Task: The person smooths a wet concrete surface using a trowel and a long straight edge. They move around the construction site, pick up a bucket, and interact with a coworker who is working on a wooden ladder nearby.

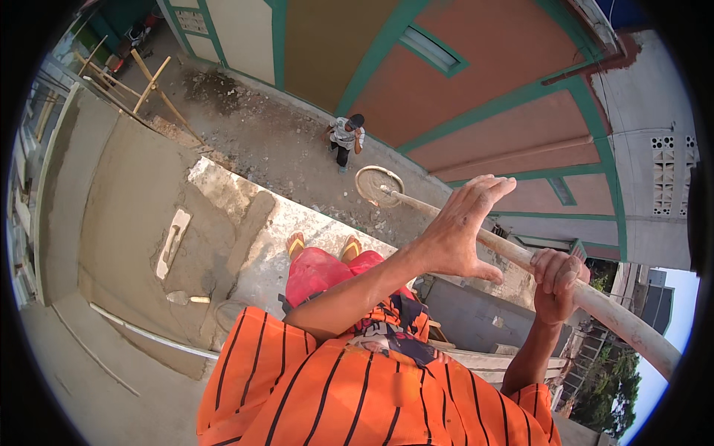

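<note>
A long pale pole [506,249] slants from the upper middle to the right edge. My right hand [559,281] is wrapped round its thicker near part. My left hand [465,227] is raised in front of the pole, fingers stretched and thumb apart, holding nothing; whether it touches the pole I cannot tell. At the pole's far end is a round bucket [370,195] with grey wet-looking mix in it. How the two are joined is too small to make out. To the left, a long plastering float [172,244] and a small trowel [198,299] with a yellow handle lie on grey mortar.
I stand in yellow sandals on a narrow concrete ledge [271,249]. Beyond its edge, a dirt alley [290,137] lies far below, where a person [346,139] stands. Wooden poles [152,85] rise at upper left. A painted wall with green trim [476,82] borders the alley.
</note>
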Available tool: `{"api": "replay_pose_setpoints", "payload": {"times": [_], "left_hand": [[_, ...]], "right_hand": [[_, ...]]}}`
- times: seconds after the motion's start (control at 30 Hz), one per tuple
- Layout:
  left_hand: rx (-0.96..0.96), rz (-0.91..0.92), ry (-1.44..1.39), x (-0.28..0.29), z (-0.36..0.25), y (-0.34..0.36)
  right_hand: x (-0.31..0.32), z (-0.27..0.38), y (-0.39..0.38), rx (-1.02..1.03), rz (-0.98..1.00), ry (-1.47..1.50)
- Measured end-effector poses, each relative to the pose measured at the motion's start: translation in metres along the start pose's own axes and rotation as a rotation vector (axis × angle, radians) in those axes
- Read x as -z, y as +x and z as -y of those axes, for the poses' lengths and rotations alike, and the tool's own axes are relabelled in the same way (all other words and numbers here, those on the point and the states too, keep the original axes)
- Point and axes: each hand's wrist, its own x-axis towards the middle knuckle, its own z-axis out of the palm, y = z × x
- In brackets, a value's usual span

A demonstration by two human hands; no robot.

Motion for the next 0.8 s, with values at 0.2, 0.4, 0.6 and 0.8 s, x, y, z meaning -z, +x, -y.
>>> {"api": "replay_pose_setpoints", "payload": {"times": [0.2,0.4,0.6,0.8], "left_hand": [[0.417,0.120,-0.011,-0.067,0.126,-0.075],[0.415,0.225,-0.072,-0.080,0.076,-0.093],[0.532,0.357,0.048,-0.069,0.087,-0.158],[0.633,0.433,0.011,-0.078,0.084,-0.204]], "right_hand": [[-0.018,0.179,0.024,0.329,-0.244,-0.008],[0.023,0.254,-0.057,0.398,-0.773,-0.369],[-0.008,0.195,-0.033,0.057,-0.305,0.003],[-0.006,0.159,-0.057,0.006,-0.244,0.064]]}}
